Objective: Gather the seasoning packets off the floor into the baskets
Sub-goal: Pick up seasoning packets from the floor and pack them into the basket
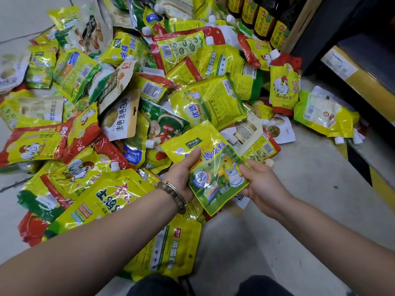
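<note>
My knees (159,285) in dark trousers sit at the near edge, with both bare forearms reaching out over them. On my left wrist is a bead bracelet (180,202) beside a thin metal bangle.

My left hand (181,174) grips a yellow-and-green seasoning packet (213,167) with a cartoon chicken on it. My thumb lies across its front and my fingers curl underneath. My right hand (263,184) pinches the same packet by its right edge, fingertips closed on the foil. The packet is lifted, tilted, just above the near right edge of the heap.

The rest of the seasoning packets (128,92) lie in a big overlapping pile on the pale floor (310,178), spreading from near left to far centre. They are mostly yellow, with some red, green and white, and several are spouted pouches. One yellow flat pack (168,248) lies just beyond my left knee. A stray yellow pouch (322,116) rests at the right against the base of a dark shelf (352,60). Dark bottles with yellow labels (263,18) stand in a row at the far right.
</note>
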The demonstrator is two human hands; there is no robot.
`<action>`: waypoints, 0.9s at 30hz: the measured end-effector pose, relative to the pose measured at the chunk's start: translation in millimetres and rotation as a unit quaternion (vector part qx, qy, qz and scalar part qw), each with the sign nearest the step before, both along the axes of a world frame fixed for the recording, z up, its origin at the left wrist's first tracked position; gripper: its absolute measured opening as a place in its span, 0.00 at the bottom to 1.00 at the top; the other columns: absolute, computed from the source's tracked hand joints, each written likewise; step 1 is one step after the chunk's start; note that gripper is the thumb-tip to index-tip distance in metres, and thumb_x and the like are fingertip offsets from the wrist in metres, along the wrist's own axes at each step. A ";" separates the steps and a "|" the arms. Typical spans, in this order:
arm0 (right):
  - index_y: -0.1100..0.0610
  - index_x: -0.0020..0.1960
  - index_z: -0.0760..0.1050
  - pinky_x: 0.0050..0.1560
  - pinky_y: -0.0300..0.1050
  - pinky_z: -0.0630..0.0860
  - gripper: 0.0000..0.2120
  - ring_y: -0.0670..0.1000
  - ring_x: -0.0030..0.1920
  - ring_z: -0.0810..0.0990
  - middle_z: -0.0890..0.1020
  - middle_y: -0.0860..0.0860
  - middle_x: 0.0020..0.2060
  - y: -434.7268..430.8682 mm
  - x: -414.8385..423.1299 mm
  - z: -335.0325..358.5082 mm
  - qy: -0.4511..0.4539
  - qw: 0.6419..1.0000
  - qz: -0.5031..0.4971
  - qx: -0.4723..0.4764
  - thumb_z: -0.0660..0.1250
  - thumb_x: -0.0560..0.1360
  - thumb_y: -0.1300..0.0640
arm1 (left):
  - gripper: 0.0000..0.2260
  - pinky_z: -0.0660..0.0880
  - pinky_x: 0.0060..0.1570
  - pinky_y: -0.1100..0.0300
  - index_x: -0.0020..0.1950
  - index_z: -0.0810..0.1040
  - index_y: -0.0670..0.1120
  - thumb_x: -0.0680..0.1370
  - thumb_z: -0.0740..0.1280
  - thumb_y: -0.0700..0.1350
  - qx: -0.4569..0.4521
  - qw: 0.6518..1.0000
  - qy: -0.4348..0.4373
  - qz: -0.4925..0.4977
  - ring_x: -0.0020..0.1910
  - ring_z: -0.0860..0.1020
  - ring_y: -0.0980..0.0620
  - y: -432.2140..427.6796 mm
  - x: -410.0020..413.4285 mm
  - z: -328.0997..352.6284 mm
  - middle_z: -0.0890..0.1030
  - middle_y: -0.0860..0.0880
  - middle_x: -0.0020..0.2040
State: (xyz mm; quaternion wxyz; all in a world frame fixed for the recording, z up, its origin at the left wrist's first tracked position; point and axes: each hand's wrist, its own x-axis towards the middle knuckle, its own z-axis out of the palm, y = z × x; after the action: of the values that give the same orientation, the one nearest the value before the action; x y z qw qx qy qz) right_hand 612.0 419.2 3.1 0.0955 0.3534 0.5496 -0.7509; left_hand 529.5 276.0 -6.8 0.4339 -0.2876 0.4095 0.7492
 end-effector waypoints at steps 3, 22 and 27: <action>0.59 0.51 0.77 0.35 0.43 0.80 0.09 0.47 0.33 0.81 0.82 0.53 0.38 2.4 -6.2 -2.4 -0.050 0.995 0.017 0.087 0.59 0.79 0.65 | 0.24 0.81 0.37 0.50 0.56 0.77 0.39 0.64 0.76 0.45 -0.074 0.997 0.016 0.012 0.37 0.83 0.44 -2.6 -5.1 -12.3 0.84 0.40 0.45; 0.58 0.58 0.76 0.51 0.62 0.79 0.29 0.61 0.49 0.81 0.82 0.57 0.52 63.9 -103.7 -79.4 -0.082 0.964 -0.252 0.004 0.79 0.61 0.50 | 0.48 0.79 0.38 0.48 0.69 0.67 0.41 0.52 0.83 0.46 -0.123 0.992 0.032 -0.001 0.40 0.83 0.40 -9.8 -7.8 -18.2 0.83 0.39 0.50; 0.56 0.59 0.76 0.53 0.62 0.77 0.43 0.60 0.50 0.81 0.82 0.56 0.54 80.8 -117.9 -97.5 -0.087 0.965 -0.247 0.001 0.83 0.47 0.44 | 0.30 0.79 0.36 0.52 0.58 0.75 0.39 0.58 0.76 0.44 -0.130 0.988 0.077 -0.045 0.36 0.83 0.43 -5.4 -4.6 -9.0 0.84 0.40 0.45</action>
State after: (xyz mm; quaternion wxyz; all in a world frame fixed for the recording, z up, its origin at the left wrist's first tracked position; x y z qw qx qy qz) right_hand 494.1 500.1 -94.4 -0.0458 0.5418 0.4359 -0.7172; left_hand 525.0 270.6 -15.8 0.3931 -0.2643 0.5480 0.6894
